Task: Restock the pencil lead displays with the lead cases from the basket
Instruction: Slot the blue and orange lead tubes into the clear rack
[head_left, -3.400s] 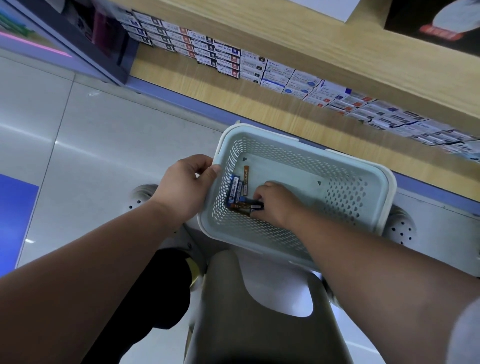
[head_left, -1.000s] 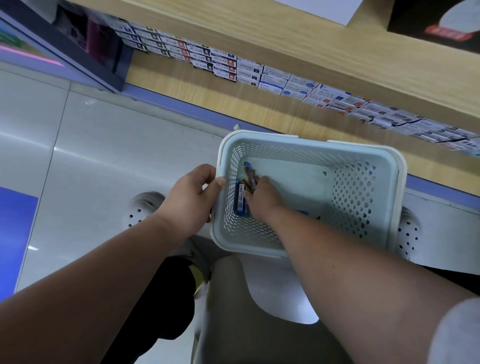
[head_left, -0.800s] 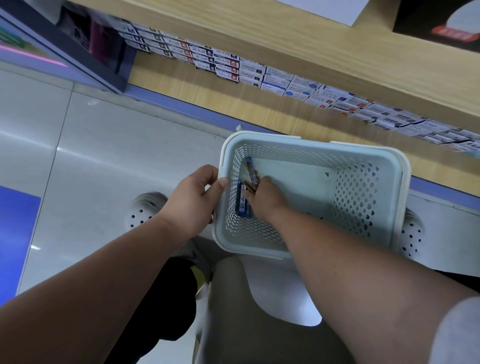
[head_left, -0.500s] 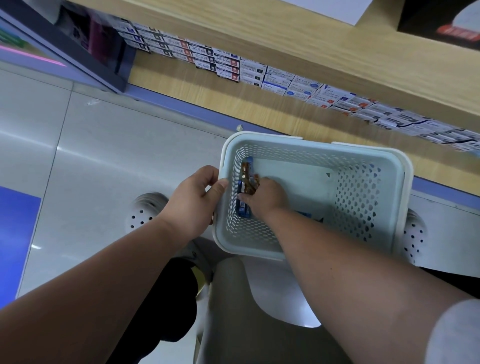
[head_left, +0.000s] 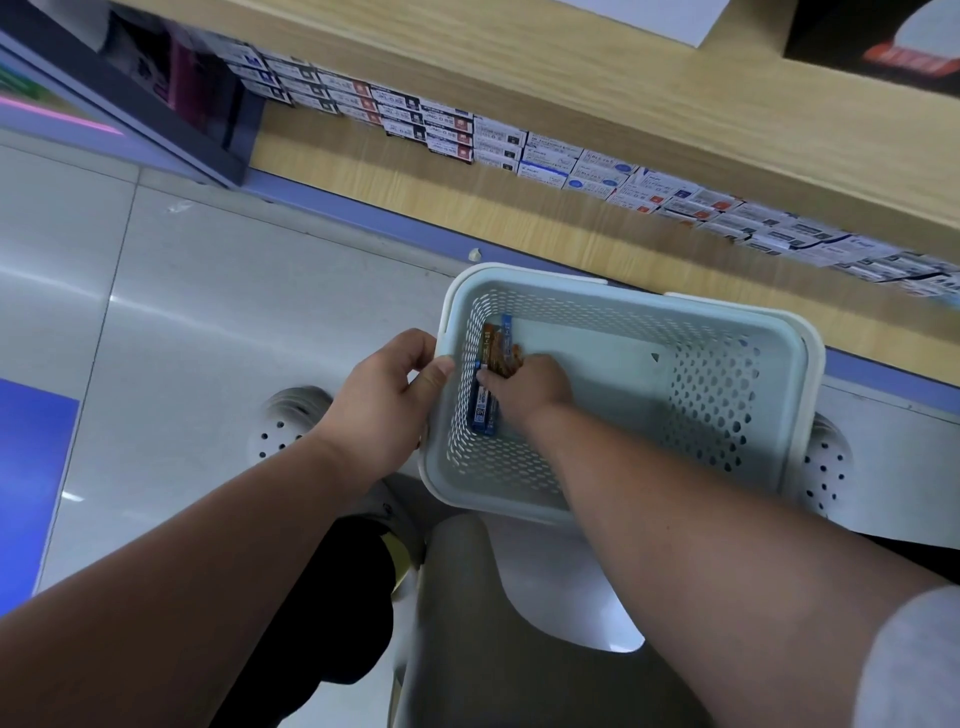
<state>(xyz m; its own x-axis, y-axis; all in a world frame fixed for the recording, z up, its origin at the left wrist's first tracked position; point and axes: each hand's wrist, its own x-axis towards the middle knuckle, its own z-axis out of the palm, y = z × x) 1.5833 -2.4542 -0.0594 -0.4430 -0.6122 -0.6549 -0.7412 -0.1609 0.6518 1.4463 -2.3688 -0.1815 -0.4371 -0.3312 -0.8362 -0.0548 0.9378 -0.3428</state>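
**Left hand** (head_left: 387, 400): fingers curled outside the left wall of the basket (head_left: 623, 299), thumb hooked over its rim, grasping it. The likely purpose is to steady the basket, apparently perched on a grey seat (head_left: 493, 623), while the other hand works inside.

**Cases** (head_left: 484, 402): blue ones lie flat on the basket floor against that wall, just under the thumb of the right hand (head_left: 530, 389). Brown and blue ones project beyond its fingertips. All cases in view are in the basket.

**Right hand:** inside the basket, fingers bent over the brown cases with the thumb closing from the side. It is apparently gathering several into one pinch, to save trips.

**Boxes** (head_left: 545, 153): ranked along the shelf (head_left: 415, 192), well beyond both hands.
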